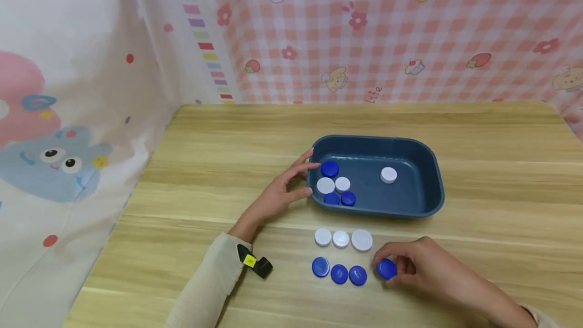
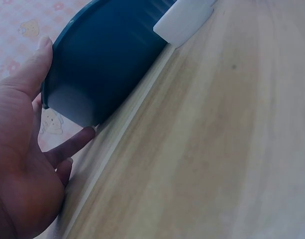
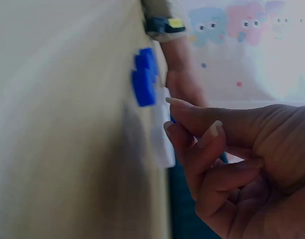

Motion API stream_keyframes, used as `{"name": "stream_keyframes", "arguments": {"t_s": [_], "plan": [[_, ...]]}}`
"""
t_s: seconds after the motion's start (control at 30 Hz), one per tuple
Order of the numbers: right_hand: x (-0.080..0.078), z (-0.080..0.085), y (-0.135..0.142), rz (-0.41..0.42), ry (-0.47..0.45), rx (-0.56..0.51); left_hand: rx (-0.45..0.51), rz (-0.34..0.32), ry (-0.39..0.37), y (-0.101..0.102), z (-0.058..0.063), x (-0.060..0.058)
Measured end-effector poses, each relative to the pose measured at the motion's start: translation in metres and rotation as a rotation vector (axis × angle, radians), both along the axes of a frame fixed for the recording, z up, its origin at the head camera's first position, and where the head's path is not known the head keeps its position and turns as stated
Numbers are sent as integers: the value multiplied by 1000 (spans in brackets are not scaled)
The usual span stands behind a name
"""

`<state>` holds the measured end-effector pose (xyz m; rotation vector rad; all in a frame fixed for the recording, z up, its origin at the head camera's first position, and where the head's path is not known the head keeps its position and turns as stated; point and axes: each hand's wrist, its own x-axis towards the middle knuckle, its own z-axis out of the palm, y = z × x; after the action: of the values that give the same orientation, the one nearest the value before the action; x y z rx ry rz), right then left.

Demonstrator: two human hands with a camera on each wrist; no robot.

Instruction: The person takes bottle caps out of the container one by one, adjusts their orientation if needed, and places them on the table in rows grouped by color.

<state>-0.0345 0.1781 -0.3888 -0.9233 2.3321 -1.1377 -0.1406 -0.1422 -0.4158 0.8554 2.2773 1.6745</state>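
Observation:
My right hand [image 1: 425, 267] pinches a blue bottle cap [image 1: 386, 269] between thumb and fingers, low over the table at the right end of a row of three blue caps [image 1: 339, 274]. In the right wrist view the fingers hide most of the held cap. Above that row lie three white caps [image 1: 340, 239]. My left hand [image 1: 279, 194] rests with spread, fairly straight fingers against the left end of a dark blue plastic tub [image 1: 430, 201]; thumb and fingertips touch its rim. Inside the tub are several blue and white caps, mostly at the left, with one white cap [image 1: 388, 174] further right.
The tub stands on a wood-grain table [image 1: 196, 166], behind the rows of caps. A pink checked cloth [image 1: 387, 29] hangs at the table's back edge, and a white printed cloth [image 1: 91, 90] hangs at the left. A black strap [image 1: 255, 261] is on the left wrist.

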Motion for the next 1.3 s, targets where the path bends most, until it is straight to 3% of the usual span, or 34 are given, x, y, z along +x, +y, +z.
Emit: {"name": "stream_keyframes", "arguments": {"t_s": [0.17,0.27,0.63,1.17,1.3], "plan": [[5,-7,-3,-19,-75,40,-30,18,7,-2,-17,-10],[7,-9,-5,-38,-103,60,-33,17,7,-2,-20,-11],[13,-20,-9,-57,-119,60,-13,-4,-15,2,10,3],[12,-24,-12,-83,-221,76,-5,-13,-18,1,11,4],[13,-23,-13,-84,-229,66,-4,-5,-9,0,4,1]]}}
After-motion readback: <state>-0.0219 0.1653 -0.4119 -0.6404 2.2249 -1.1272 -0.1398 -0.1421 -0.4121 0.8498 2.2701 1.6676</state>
